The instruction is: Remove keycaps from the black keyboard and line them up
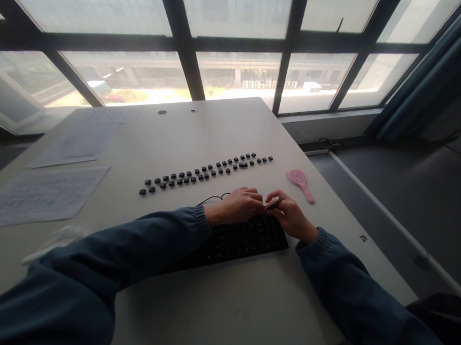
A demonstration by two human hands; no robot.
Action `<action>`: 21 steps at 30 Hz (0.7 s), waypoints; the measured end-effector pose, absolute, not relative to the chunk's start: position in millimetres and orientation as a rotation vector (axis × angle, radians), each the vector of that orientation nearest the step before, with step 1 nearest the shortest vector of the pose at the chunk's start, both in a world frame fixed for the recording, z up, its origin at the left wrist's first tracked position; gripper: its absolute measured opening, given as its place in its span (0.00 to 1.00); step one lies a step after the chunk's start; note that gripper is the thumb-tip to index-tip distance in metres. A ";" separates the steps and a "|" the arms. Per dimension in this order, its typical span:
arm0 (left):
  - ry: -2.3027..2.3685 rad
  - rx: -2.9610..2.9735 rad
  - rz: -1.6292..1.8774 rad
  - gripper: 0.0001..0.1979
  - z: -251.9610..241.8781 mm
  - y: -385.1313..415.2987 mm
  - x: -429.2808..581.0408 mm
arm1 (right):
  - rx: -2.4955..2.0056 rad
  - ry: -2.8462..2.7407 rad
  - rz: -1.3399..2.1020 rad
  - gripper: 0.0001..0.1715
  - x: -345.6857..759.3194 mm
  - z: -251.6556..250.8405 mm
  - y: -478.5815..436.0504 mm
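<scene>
A black keyboard (245, 241) lies in front of me, partly covered by my arms. Over its upper right part, my right hand (292, 218) pinches a slim dark pointed tool (275, 203), whose exact kind is unclear. My left hand (240, 207) is just left of it, fingers curled down at the keyboard's back edge; whatever they grip is hidden. Both hands nearly touch at the fingertips. Beyond them, several loose black keycaps (201, 176) stand in two slanting rows on the white table (233, 131).
A pink hairbrush (300, 183) lies right of my hands, near the table's right edge. Printed sheets (41, 195) cover part of the left side, with a crumpled white item (56, 240) nearer me. A thin black cable (212, 198) runs behind the keyboard. Windows stand beyond the table.
</scene>
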State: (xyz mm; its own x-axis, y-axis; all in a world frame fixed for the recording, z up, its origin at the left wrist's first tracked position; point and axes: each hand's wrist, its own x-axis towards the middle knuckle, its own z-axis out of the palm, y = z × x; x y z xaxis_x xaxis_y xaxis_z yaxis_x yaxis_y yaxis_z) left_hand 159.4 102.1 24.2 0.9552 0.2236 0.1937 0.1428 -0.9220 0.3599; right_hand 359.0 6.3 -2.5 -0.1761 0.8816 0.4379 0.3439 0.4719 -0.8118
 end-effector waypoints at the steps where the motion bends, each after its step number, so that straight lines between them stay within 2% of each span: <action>1: 0.275 2.787 0.346 0.09 22.7 101.2 158.3 | -1.050 -1.768 0.679 0.06 358.8 -2.4 6.5; 11: 0.611 2.666 0.283 0.12 33.2 77.6 136.8 | -1.078 -1.876 0.670 0.08 356.4 -6.7 4.6; 17: 0.881 2.767 0.135 0.28 28.3 21.1 104.2 | -1.175 -1.862 0.701 0.08 352.0 0.0 3.5; 21: 1.048 2.781 0.191 0.31 16.2 -9.8 103.8 | -1.232 -1.792 0.682 0.07 349.1 -1.9 1.6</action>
State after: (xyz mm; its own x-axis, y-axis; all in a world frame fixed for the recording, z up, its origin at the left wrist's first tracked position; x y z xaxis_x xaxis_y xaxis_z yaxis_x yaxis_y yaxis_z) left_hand 103.8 -9.8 16.2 0.7460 0.6631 0.0616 0.6422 -0.7408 0.1967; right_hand 349.1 1.6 -1.9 -0.1678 0.9290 0.3298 0.4743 0.3694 -0.7991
